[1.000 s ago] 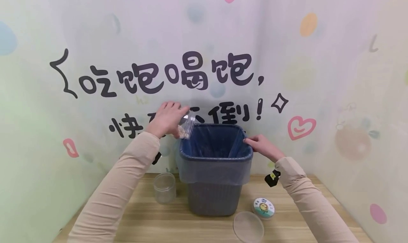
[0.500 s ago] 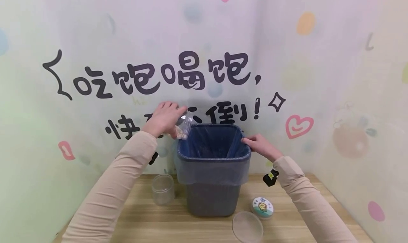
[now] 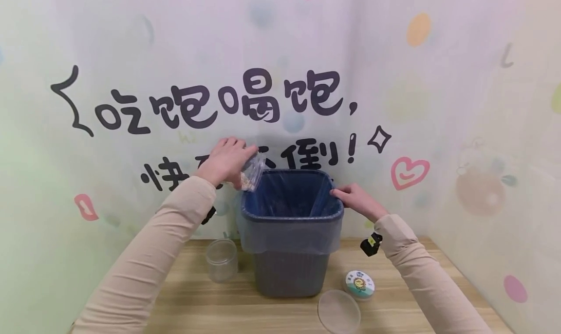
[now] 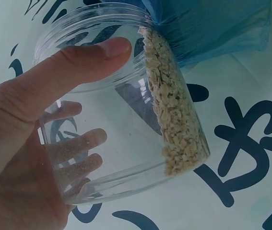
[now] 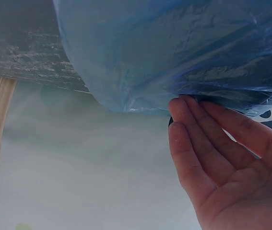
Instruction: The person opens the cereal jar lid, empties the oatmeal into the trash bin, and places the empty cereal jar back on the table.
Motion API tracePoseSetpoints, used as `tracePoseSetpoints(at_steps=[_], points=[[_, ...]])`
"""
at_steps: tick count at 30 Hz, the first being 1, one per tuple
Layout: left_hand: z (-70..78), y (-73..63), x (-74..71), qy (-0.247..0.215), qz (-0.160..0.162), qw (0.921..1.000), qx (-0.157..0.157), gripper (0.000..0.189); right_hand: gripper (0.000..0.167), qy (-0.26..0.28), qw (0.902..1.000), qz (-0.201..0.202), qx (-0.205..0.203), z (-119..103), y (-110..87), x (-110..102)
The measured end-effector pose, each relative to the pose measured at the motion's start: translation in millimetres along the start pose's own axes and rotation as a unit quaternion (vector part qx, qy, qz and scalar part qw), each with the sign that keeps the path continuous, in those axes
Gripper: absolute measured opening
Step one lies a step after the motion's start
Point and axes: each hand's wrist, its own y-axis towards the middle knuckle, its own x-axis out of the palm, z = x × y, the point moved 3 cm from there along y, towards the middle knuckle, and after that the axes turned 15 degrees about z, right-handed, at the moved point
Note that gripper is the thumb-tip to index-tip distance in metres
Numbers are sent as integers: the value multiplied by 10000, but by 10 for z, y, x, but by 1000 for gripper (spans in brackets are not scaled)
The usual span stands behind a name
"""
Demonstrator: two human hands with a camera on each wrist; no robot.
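Note:
In the head view my left hand (image 3: 229,159) grips a clear plastic jar (image 3: 254,171), tipped over the left rim of a bin. Rolled oats (image 4: 170,105) lie along the jar's lower wall in the left wrist view, reaching up to its mouth beside the blue liner. The dark trash bin (image 3: 291,275) stands upright, a blue bag (image 3: 291,234) folded down over its rim. My right hand (image 3: 360,200) holds the bin's right rim; in the right wrist view its fingertips (image 5: 179,108) touch the bag's outside, and the thumb is hidden there.
A second clear jar (image 3: 222,261), lidless, stands on the wooden table (image 3: 197,309) left of the bin. Right of the bin lie a round printed lid or tub (image 3: 360,285) and a clear disc-shaped lid (image 3: 339,310). A patterned wall (image 3: 280,37) rises close behind.
The head view has shifted slightly, so everything sits a little further left. Both hands keep their places at the bin, and the jar stays tipped.

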Motion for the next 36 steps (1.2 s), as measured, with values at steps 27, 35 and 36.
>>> tracePoseSetpoints(at_steps=[27,35,36], points=[[46,31,-29,300,-138,9993,171,97,38,47,10000,-44,44,-43,-24,-21],[50,57,-23,350,-149,9986,363,98,37,62,10000,-17,65,1,2,-10],[39,57,-24,288,-139,9988,370,98,37,61,10000,-13,71,0,1,-10]])
